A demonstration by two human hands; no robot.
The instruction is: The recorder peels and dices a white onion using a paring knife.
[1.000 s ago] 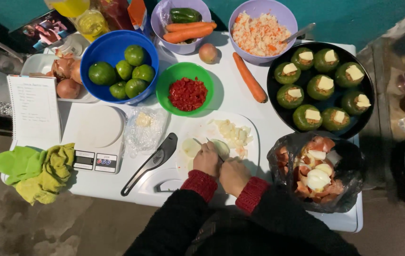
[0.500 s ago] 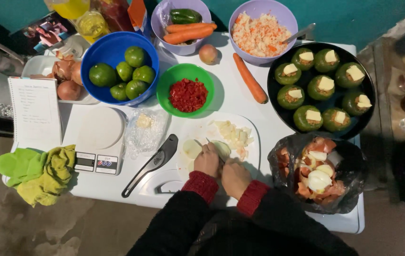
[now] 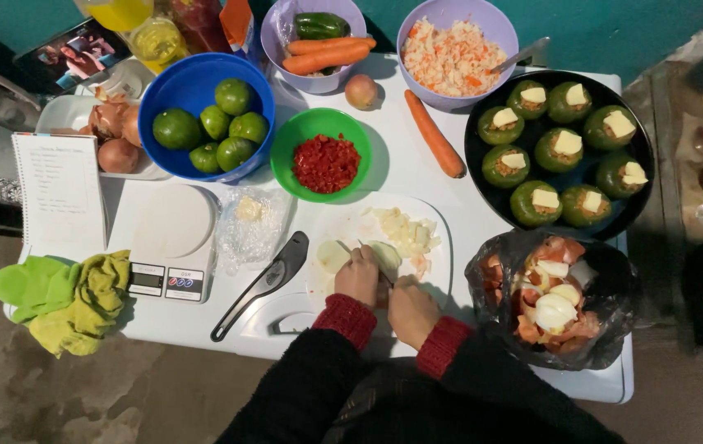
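Onion half (image 3: 384,255) lies flat on the white board (image 3: 438,263), left hand (image 3: 358,275) pressing it, right hand (image 3: 411,311) clenched, contents hidden.

- A plate (image 3: 438,271) is being kept near, at the table's (image 3: 417,168) middle, with onion pieces (image 3: 405,233) lying on it.
- A scale (image 3: 172,242) is being kept to its left, a bag of scraps (image 3: 549,300) to its right.
- Bowls are being ranged farther off, a pan of stuffed peppers (image 3: 561,152) at far right.
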